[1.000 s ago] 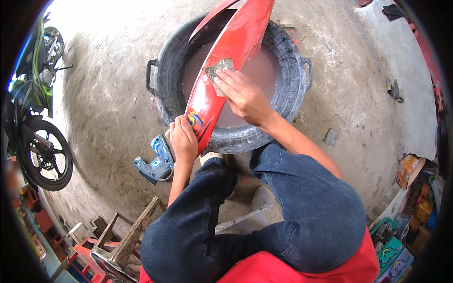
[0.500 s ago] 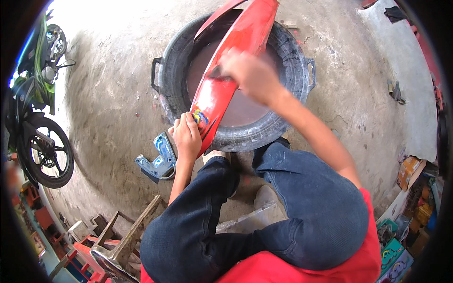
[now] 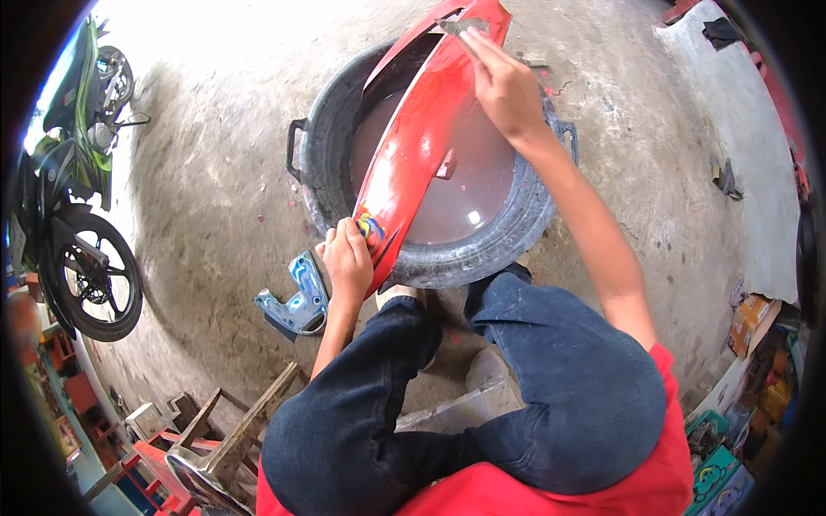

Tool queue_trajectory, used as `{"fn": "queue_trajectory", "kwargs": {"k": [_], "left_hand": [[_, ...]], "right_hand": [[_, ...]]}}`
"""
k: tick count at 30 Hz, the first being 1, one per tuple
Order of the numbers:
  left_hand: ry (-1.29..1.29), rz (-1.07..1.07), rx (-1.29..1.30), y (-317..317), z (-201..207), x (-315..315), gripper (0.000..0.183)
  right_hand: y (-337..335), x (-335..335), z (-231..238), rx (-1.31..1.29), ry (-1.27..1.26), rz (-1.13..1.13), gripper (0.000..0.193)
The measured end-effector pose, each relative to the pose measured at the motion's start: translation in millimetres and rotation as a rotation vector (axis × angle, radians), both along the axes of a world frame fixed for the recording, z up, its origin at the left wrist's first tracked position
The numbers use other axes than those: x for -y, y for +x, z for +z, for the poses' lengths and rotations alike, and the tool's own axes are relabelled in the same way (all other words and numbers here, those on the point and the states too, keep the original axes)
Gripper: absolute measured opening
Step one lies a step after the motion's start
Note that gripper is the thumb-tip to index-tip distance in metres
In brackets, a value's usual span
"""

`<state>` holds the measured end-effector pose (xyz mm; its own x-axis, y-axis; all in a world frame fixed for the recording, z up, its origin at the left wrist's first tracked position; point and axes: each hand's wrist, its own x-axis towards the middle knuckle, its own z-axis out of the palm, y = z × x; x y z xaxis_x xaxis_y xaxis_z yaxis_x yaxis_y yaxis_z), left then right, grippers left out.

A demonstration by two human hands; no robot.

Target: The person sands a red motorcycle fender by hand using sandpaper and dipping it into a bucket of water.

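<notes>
A long, glossy red motorcycle body panel (image 3: 404,155) lies slantwise over a black rubber tub (image 3: 318,163) of murky pinkish water (image 3: 477,193). My left hand (image 3: 346,260) is closed around the panel's near end, beside a small blue and yellow sticker (image 3: 370,226). Near the far end, my right hand (image 3: 512,99) presses a thin grey-brown sheet of sandpaper (image 3: 465,27) to the red surface, fingers extended and held together over it. Part of the sheet is hidden under those fingers.
A smaller blue patterned panel (image 3: 297,301) lies on the concrete floor left of my feet. At far left stands a black and green motorcycle (image 3: 82,249). A wooden frame (image 3: 249,421) is at lower left; a cardboard box (image 3: 750,322) and clutter sit at right.
My right hand has slid the sandpaper away from me, from the panel's middle up to its far end. My left hand keeps its grip on the near end.
</notes>
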<state>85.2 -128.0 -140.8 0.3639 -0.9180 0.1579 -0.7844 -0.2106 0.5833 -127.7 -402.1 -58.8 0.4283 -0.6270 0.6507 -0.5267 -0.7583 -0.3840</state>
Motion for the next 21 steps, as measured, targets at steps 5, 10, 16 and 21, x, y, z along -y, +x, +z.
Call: {"fn": "queue_trajectory", "kwargs": {"k": [5, 10, 16, 21], "left_hand": [[0.013, 0.011, 0.023, 4.4, -2.7, -4.2, 0.039], [-0.014, -0.006, 0.009, 0.4, 1.1, -1.1, 0.039], [0.024, -0.009, 0.004, 2.8, -3.1, -3.1, 0.037], [0.020, -0.019, -0.006, 1.7, 1.1, -0.5, 0.036]], "right_hand": [[23.7, -44.9, -51.0, -0.348, -0.161, 0.117, 0.044], [-2.0, -7.7, -43.5, -0.532, -0.217, 0.361, 0.050], [-14.5, -27.4, -39.7, -0.501, -0.304, 0.527, 0.043], [-24.5, 6.4, -47.4, -0.475, -0.345, 0.257, 0.037]]}}
